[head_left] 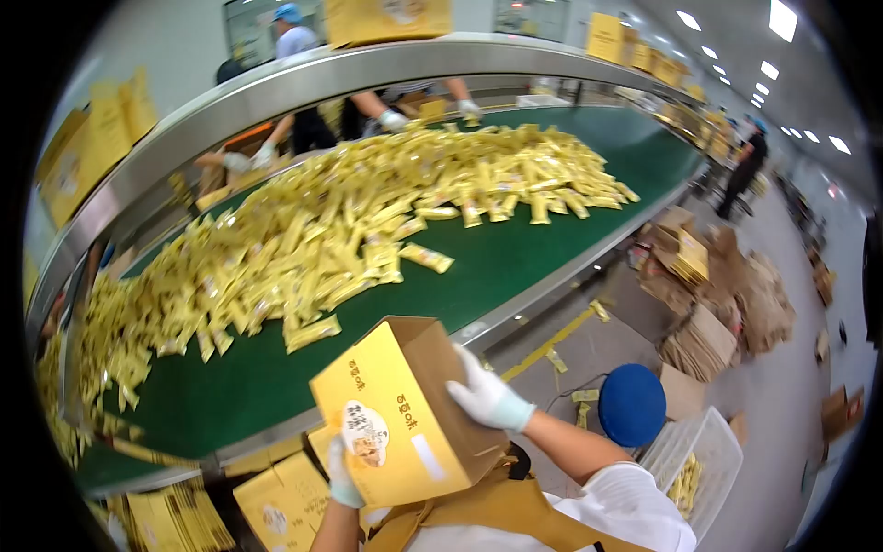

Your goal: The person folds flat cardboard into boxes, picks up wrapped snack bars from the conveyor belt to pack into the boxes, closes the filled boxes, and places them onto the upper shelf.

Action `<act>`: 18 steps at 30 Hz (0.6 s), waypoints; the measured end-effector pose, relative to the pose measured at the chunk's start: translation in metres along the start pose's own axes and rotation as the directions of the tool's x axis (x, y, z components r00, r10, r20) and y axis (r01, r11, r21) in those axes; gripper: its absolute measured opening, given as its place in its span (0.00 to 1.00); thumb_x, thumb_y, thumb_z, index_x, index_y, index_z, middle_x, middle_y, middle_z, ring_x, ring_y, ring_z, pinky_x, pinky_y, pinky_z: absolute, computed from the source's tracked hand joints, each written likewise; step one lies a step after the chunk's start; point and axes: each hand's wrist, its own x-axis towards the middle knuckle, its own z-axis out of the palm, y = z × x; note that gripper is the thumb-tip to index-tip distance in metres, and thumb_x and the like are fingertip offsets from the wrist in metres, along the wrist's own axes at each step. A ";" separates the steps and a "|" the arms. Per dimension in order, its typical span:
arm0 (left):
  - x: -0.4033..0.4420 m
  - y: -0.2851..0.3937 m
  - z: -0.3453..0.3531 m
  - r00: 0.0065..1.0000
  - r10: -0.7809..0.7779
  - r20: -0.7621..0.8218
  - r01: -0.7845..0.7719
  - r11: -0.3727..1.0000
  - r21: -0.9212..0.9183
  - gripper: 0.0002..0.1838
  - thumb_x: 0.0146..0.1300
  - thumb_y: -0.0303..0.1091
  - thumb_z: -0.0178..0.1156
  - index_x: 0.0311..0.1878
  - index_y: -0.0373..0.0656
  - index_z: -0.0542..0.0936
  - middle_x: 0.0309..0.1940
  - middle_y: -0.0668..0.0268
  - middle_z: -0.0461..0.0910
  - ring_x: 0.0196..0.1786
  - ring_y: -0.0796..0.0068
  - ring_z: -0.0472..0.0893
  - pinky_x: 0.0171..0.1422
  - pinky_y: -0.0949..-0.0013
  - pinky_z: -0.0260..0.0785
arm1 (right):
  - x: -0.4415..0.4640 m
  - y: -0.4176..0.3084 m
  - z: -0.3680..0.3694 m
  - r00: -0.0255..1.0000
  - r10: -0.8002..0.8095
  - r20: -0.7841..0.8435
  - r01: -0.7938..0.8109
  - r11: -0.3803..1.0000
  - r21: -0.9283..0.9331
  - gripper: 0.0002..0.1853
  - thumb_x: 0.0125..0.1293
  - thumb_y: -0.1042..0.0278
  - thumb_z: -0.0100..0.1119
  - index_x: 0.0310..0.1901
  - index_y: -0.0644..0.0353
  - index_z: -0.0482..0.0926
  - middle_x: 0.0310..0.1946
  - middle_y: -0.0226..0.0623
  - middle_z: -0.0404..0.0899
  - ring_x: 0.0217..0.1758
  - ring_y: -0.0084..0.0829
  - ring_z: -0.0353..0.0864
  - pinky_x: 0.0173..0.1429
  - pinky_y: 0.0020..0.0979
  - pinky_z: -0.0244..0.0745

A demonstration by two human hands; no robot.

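Both my hands, in white gloves, hold a yellow cardboard box (386, 414) with dark printing and a picture label. It is tilted, and its brown open side faces up and to the right. My left hand (343, 474) grips the lower left side, fingers partly hidden. At the upper right, my right hand (485, 391) grips the box's edge, fingertips against the brown inner cardboard. Just beyond the box, a heap of small yellow packets (368, 212) lies on a green conveyor belt (497, 262).
A metal rail (276, 78) arches over the belt, with yellow boxes on top. Gloved hands of other people (394, 120) work across the belt. To my right are a blue stool (632, 405), a clear bin (708, 451) holding packets, and brown cardboard (699, 342). Flattened boxes (179, 515) stand at lower left.
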 end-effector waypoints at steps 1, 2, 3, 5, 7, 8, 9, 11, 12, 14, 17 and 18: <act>-0.001 -0.014 -0.007 0.996 -0.033 -0.081 0.031 0.999 -0.024 0.35 0.75 0.59 0.46 0.73 0.41 0.66 0.64 0.58 0.76 0.61 0.58 0.79 0.67 0.55 0.72 | -0.003 -0.012 -0.009 0.999 -0.009 0.036 0.011 0.998 -0.054 0.44 0.71 0.57 0.52 0.77 0.69 0.40 0.33 0.66 0.82 0.37 0.66 0.82 0.48 0.55 0.78; 0.000 -0.030 -0.020 0.993 0.003 -0.118 0.001 1.000 0.031 0.34 0.75 0.59 0.45 0.71 0.41 0.68 0.63 0.58 0.77 0.60 0.59 0.79 0.66 0.55 0.73 | -0.008 -0.034 -0.017 0.992 0.042 0.122 -0.023 0.988 -0.153 0.45 0.70 0.58 0.51 0.77 0.72 0.39 0.32 0.63 0.83 0.36 0.63 0.83 0.48 0.53 0.79; 0.001 -0.049 -0.037 0.987 0.034 -0.154 -0.020 0.996 0.086 0.34 0.76 0.60 0.44 0.70 0.41 0.70 0.61 0.59 0.78 0.59 0.60 0.80 0.65 0.56 0.73 | -0.010 -0.052 -0.018 0.985 0.054 0.164 -0.017 0.976 -0.218 0.45 0.69 0.58 0.51 0.77 0.72 0.38 0.31 0.63 0.83 0.35 0.62 0.83 0.47 0.52 0.79; 0.015 -0.085 -0.094 0.979 0.057 -0.196 -0.009 0.972 0.237 0.32 0.76 0.59 0.43 0.66 0.41 0.73 0.58 0.58 0.81 0.58 0.60 0.81 0.63 0.57 0.74 | -0.009 -0.076 -0.012 0.968 0.077 0.238 0.009 0.940 -0.342 0.46 0.68 0.58 0.51 0.77 0.74 0.37 0.30 0.61 0.83 0.32 0.60 0.83 0.46 0.52 0.80; 0.029 -0.106 -0.157 0.977 0.040 -0.207 0.052 0.907 0.417 0.29 0.76 0.57 0.45 0.62 0.41 0.77 0.54 0.55 0.83 0.56 0.58 0.82 0.60 0.58 0.75 | -0.002 -0.083 0.008 0.961 0.040 0.273 0.086 0.897 -0.434 0.47 0.67 0.58 0.52 0.77 0.75 0.39 0.27 0.56 0.83 0.27 0.55 0.83 0.39 0.49 0.81; 0.019 -0.092 -0.142 0.980 0.081 -0.179 0.095 0.604 0.791 0.27 0.76 0.54 0.46 0.61 0.41 0.77 0.53 0.52 0.83 0.56 0.55 0.82 0.59 0.58 0.75 | 0.000 -0.083 0.021 0.959 0.002 0.282 0.135 0.875 -0.465 0.47 0.66 0.58 0.53 0.77 0.74 0.40 0.26 0.55 0.82 0.26 0.54 0.83 0.37 0.49 0.81; 0.012 -0.059 -0.103 0.985 0.094 -0.143 0.127 0.157 0.979 0.25 0.75 0.51 0.46 0.59 0.40 0.78 0.52 0.49 0.83 0.56 0.52 0.81 0.59 0.57 0.75 | 0.001 -0.083 0.033 0.957 -0.037 0.287 0.181 0.850 -0.495 0.47 0.66 0.58 0.53 0.77 0.74 0.41 0.26 0.54 0.82 0.25 0.52 0.83 0.36 0.48 0.81; 0.011 -0.023 -0.064 0.980 0.067 -0.187 0.199 -0.336 0.921 0.23 0.75 0.48 0.46 0.58 0.41 0.78 0.51 0.45 0.82 0.56 0.47 0.80 0.58 0.56 0.74 | -0.007 -0.087 0.055 0.957 -0.048 0.287 0.211 0.795 -0.569 0.49 0.65 0.54 0.57 0.78 0.72 0.43 0.26 0.54 0.81 0.23 0.49 0.82 0.32 0.47 0.80; 0.013 -0.013 -0.057 0.965 0.057 -0.258 0.261 -0.347 0.901 0.22 0.74 0.46 0.46 0.58 0.41 0.78 0.51 0.43 0.81 0.56 0.44 0.79 0.58 0.54 0.74 | -0.010 -0.090 0.061 0.957 -0.042 0.288 0.212 0.779 -0.591 0.49 0.65 0.53 0.57 0.77 0.72 0.43 0.26 0.54 0.81 0.23 0.48 0.82 0.31 0.46 0.80; 0.013 -0.008 -0.062 0.950 0.276 -0.145 0.210 -0.223 0.952 0.22 0.74 0.47 0.45 0.56 0.41 0.78 0.50 0.42 0.81 0.51 0.39 0.79 0.56 0.48 0.72 | -0.013 -0.088 0.065 0.961 -0.057 0.271 0.212 0.779 -0.591 0.50 0.64 0.51 0.60 0.77 0.72 0.45 0.28 0.54 0.81 0.23 0.48 0.82 0.30 0.46 0.79; -0.008 0.016 -0.025 0.866 0.476 0.155 -0.026 -0.268 0.963 0.25 0.74 0.51 0.45 0.48 0.36 0.78 0.43 0.43 0.82 0.43 0.38 0.81 0.50 0.48 0.73 | -0.014 -0.079 0.052 0.966 -0.068 0.251 0.187 0.853 -0.487 0.51 0.63 0.53 0.62 0.77 0.72 0.45 0.28 0.52 0.81 0.23 0.50 0.82 0.30 0.46 0.79; -0.012 0.030 -0.002 0.909 0.417 0.018 0.050 -0.151 0.987 0.24 0.74 0.51 0.46 0.46 0.36 0.78 0.41 0.43 0.82 0.42 0.39 0.81 0.50 0.49 0.73 | -0.014 -0.069 0.049 0.969 -0.099 0.227 0.190 0.888 -0.420 0.52 0.62 0.54 0.64 0.78 0.71 0.44 0.28 0.53 0.81 0.24 0.52 0.82 0.31 0.47 0.79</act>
